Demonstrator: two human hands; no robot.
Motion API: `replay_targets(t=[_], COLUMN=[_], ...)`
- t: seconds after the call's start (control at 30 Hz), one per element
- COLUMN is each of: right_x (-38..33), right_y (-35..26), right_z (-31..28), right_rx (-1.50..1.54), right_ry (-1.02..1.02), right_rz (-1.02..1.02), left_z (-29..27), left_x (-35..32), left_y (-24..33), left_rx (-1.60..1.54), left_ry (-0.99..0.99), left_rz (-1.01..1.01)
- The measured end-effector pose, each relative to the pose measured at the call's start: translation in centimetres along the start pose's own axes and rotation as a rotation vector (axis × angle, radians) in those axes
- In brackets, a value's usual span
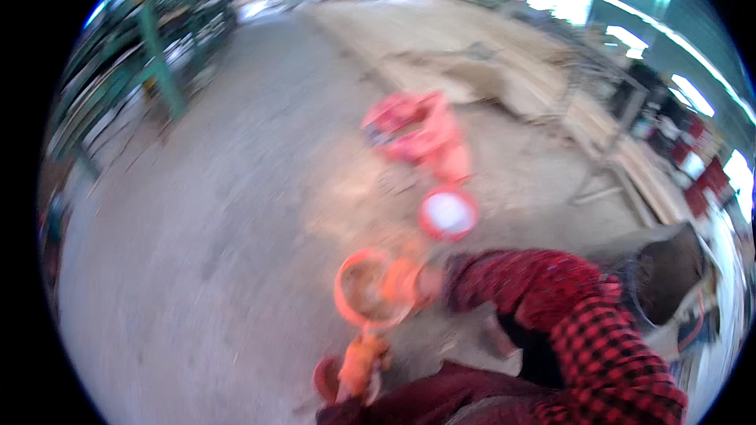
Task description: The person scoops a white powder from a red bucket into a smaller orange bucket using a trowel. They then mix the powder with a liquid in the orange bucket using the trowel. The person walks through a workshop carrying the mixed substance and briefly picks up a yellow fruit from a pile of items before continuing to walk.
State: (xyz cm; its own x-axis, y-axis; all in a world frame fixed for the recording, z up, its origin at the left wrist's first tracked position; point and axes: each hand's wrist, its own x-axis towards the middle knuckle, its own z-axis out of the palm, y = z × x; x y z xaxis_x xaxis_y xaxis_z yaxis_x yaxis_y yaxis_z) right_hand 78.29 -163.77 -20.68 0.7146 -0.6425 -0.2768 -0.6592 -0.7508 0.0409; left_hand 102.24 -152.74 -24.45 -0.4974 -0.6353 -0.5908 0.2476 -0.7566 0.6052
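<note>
A round orange-rimmed pan point(337, 291) with brownish material or a brownish bottom is low over the concrete floor. My left hand point(360, 364), in an orange glove, grips its near rim. My right hand point(402, 283), gloved in orange too, lies across the pan's right side with its fingers over the inside; blur hides how they bend. Partly covered by my left hand is a red bowl point(324, 379). Farther off, a small red-rimmed bowl point(449, 212) holds something white. Behind it lies a crumpled pinkish-red bag point(429, 138).
Green metal framework point(153, 59) stands at the far left. Long wooden boards point(449, 27) lie across the back and right, with a thin metal stand point(610, 149) before them. A dark rounded object point(668, 271) is close on my right. Light dust point(339, 205) covers part of the floor.
</note>
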Motion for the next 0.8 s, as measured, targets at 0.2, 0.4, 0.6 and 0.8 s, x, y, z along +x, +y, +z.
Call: replay_targets(t=[0.2, 0.4, 0.6, 0.8], right_x=[1.9, -1.1, -5.9, -2.8], right_y=[-2.4, 2.9, 6.1, -2.2], right_z=[4.9, 3.5, 8.2, 5.2], right_rx=[0.018, 0.081, 0.058, 0.247], right_ry=[0.024, 0.123, -0.048, 0.083], right_rz=[-0.012, 0.311, 0.554, 0.304], left_z=[-4.0, -0.7, 1.2, 2.4], left_x=[3.4, 1.6, 4.6, 1.9], left_y=[-2.3, -1.4, -1.7, -0.3], left_rx=[0.147, 0.671, 0.377, 0.601], left_ry=[-0.075, -0.339, -0.326, -0.310], left_rz=[0.077, 0.553, 0.193, 0.542])
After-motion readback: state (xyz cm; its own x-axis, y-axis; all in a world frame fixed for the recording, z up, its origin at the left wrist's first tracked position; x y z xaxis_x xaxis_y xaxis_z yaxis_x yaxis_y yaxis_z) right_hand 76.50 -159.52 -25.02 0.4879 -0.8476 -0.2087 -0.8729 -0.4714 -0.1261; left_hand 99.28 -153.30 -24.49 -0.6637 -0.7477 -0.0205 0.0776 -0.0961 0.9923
